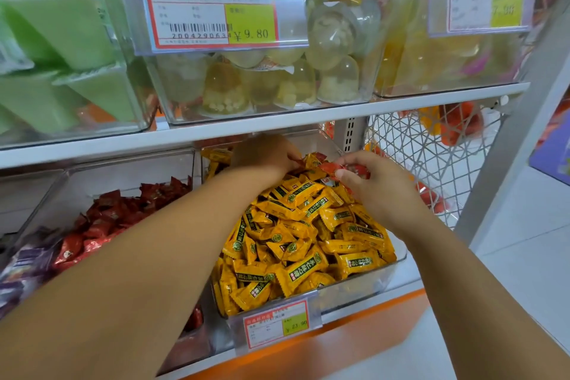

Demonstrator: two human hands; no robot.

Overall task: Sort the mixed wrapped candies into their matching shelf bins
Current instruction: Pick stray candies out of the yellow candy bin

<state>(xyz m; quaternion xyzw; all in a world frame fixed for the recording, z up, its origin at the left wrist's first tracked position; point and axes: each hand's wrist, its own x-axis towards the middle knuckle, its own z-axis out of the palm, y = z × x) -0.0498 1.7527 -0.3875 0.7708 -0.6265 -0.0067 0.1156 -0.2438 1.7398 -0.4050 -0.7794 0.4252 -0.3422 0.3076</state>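
A clear bin [398, 262] on the lower shelf is heaped with yellow wrapped candies [302, 234]. Both my hands reach over its far end. My right hand [376, 188] pinches a red wrapped candy [331, 169] between thumb and fingers, just above the yellow pile. My left hand [268, 154] curls its fingers around another red wrapper, only a corner of which shows at its fingertips. To the left stands a second clear bin [61, 194] holding dark red wrapped candies [123, 210], with a few purple-wrapped ones [21, 265] at its near end.
The upper shelf [277, 123] juts out just above my hands and carries clear bins of jelly cups [277, 83] and green packs [61, 40] with price tags. A white wire basket [431, 145] stands right of the yellow bin. An orange shelf edge [339, 345] runs below.
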